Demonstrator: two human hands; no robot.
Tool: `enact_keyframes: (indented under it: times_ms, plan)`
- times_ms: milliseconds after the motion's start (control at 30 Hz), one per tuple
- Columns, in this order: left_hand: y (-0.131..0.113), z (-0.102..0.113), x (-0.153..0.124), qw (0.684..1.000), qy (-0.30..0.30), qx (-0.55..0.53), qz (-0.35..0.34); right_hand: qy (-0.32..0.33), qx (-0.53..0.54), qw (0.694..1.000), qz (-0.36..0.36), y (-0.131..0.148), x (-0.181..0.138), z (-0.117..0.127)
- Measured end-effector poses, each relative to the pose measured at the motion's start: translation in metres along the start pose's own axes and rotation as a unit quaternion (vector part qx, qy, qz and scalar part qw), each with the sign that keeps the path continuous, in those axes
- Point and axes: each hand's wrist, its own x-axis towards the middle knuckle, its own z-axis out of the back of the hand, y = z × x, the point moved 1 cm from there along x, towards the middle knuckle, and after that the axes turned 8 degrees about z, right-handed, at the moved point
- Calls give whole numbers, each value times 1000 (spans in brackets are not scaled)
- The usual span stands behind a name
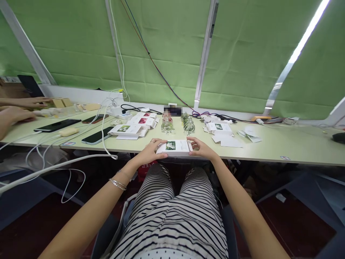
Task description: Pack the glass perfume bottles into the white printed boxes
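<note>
A flat white box (pixel 178 148) with a white-flower picture lies at the table's front edge, between my two hands. Its left end is gripped by my left hand (pixel 153 150), thumb along the front side and fingers on top. My right hand (pixel 199 148) closes around the right end, where a small end flap stands out. Just beyond the box are two rows of small clear glass items, one row pinkish to clear (pixel 167 124) and one greenish (pixel 188 123).
White picture boxes (pixel 129 130) are stacked left, more boxes (pixel 219 127) and flat white cards (pixel 228 141) right. Phones (pixel 97 136) and white cables (pixel 104 124) lie on the left. At the far left, another person's hands (pixel 18 113) work near yellow blocks (pixel 61 103).
</note>
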Motion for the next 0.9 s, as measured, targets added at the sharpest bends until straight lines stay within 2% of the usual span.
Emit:
enact_keyframes:
  times_ms: [300,900]
  plan:
    - [-3,0,0,1000,-1,4,1,28,20,999,17,-2,-1,1]
    - [-7,1,-3,1000,8,12,-2,-19,57,997,56,-2,0,4]
